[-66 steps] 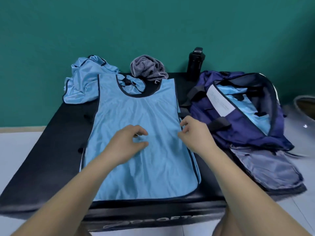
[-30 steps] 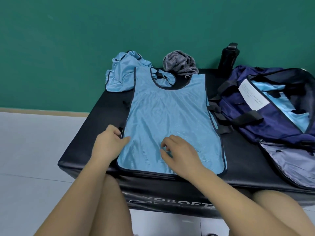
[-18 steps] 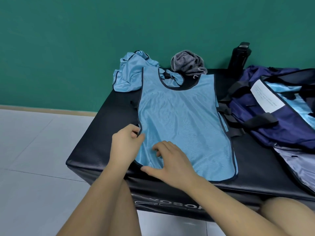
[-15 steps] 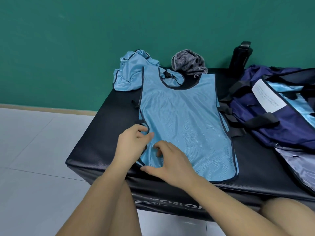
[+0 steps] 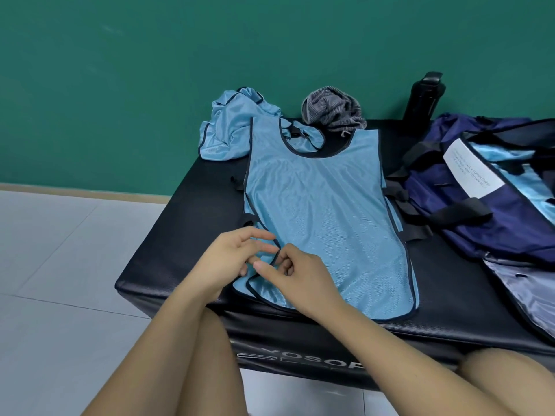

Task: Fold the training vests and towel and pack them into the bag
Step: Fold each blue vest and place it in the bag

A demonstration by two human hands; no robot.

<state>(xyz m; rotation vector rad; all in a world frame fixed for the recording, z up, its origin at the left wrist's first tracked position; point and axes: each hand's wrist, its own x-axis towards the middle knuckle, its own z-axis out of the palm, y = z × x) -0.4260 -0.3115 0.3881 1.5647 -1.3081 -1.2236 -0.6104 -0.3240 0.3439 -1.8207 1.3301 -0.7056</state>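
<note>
A light blue training vest (image 5: 318, 211) with dark trim lies flat on the black padded bench (image 5: 186, 211). My left hand (image 5: 231, 259) and my right hand (image 5: 300, 277) meet at its near left edge, and both pinch the dark-trimmed hem, which is lifted slightly. A second blue vest (image 5: 228, 127) lies crumpled at the far left. A grey striped towel (image 5: 333, 111) sits bunched at the back. The navy bag (image 5: 468, 199) lies open on the right with blue fabric inside.
A black bottle (image 5: 425, 97) stands at the back against the green wall. The bag's grey flap (image 5: 525, 289) hangs over the bench's right front. White tiled floor lies to the left. My bare knees are under the bench's front edge.
Both hands moved from the vest's middle to its near left edge. The left side hem has been pulled inward and lifted between the fingers. The view shifted left.
</note>
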